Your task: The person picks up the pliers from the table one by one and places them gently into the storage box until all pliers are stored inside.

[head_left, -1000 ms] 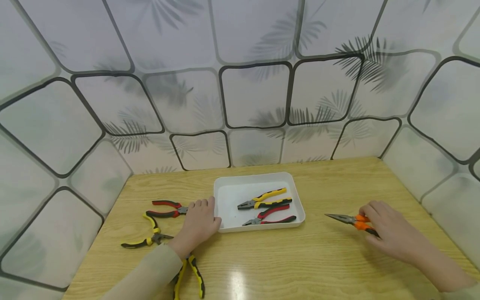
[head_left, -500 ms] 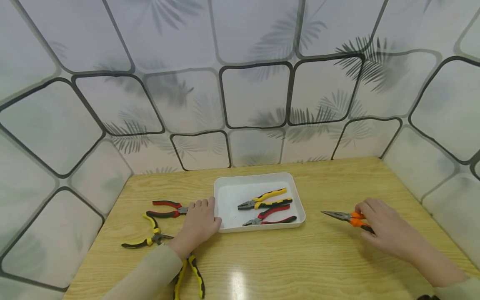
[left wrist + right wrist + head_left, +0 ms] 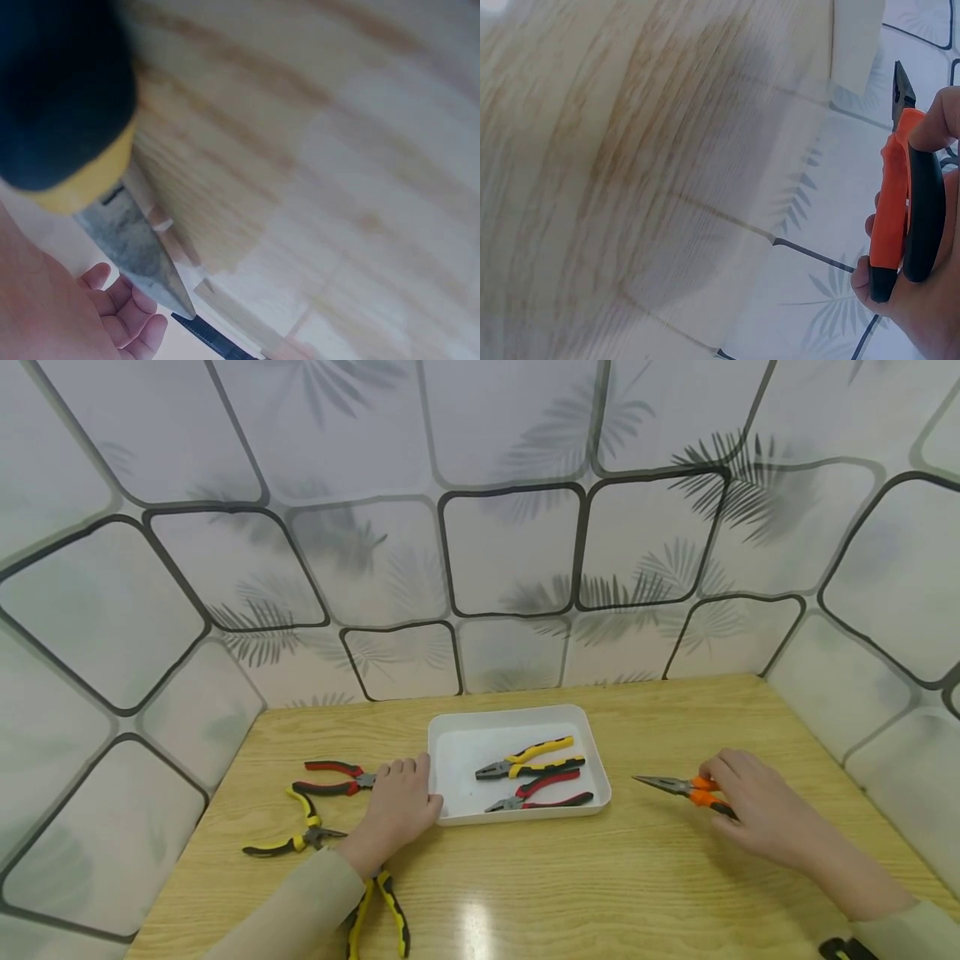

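My right hand (image 3: 761,810) grips needle-nose pliers (image 3: 678,787) by their orange-and-black handles, jaws pointing left, to the right of a white tray (image 3: 480,818). In the right wrist view these pliers lie in the curled fingers (image 3: 937,124). Beside the tray's left wall rests my left hand (image 3: 401,806), thumb near the front corner; fingers (image 3: 131,307) look loosely curled in the left wrist view, with nothing seen in them. Inside the tray lie yellow-and-black combination pliers (image 3: 517,767) and red-and-black pliers (image 3: 517,802).
Left of the tray lie red-handled pliers (image 3: 341,788), partly behind the left hand, and spread yellow-and-black pliers (image 3: 311,837). Another yellow-and-black pair (image 3: 390,902) is partly under the left forearm. Patterned walls (image 3: 517,552) border the wooden table (image 3: 555,893) behind and at the sides.
My right hand has moved a little left and slightly away from me, carrying the needle-nose pliers closer to the tray. The left hand, tray and other pliers stay in place.
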{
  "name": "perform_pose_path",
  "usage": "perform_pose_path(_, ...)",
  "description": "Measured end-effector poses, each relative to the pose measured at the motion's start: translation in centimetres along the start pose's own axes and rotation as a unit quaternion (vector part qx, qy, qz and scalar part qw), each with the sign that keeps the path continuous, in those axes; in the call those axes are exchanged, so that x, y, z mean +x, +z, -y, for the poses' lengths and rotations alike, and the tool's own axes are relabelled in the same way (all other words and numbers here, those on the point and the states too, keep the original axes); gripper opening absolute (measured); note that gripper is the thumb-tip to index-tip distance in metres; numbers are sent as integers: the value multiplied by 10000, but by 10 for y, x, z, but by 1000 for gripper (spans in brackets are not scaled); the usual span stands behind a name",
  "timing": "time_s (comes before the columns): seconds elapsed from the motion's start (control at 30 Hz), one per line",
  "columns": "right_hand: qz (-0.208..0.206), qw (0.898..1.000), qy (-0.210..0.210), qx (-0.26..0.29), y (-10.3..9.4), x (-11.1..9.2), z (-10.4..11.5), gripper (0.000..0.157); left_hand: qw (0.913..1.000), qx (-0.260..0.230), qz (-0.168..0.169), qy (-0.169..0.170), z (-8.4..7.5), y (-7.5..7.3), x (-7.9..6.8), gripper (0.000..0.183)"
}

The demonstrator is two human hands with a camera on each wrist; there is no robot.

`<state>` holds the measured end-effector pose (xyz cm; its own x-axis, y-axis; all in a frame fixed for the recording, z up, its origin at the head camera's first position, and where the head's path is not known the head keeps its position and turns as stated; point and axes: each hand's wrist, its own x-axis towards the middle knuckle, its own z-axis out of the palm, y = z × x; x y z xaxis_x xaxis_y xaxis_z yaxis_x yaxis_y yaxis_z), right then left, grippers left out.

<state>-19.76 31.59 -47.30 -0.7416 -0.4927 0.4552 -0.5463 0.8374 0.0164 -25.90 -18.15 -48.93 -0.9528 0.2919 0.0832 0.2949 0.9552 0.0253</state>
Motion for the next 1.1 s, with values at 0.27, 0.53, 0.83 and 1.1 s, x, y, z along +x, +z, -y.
perform_pose_path(0.27,11,10000,31,60,3,7,2,41,10000,10,12,-9,0,-2,0,38)
perform_pose_path(0.53,14,9999,0,145,7,15,3,41,10000,-9,37,-17,-1,-3,0,37)
perform_pose_path(0.83,-206,9994,-247,147,13,27,1,38,10000,-39,32,3,-1,-3,0,34)
perform_pose_path(1.1,-175,9993,-282,151,15,36,2,38,10000,-27,-35,49,0,-2,0,31)
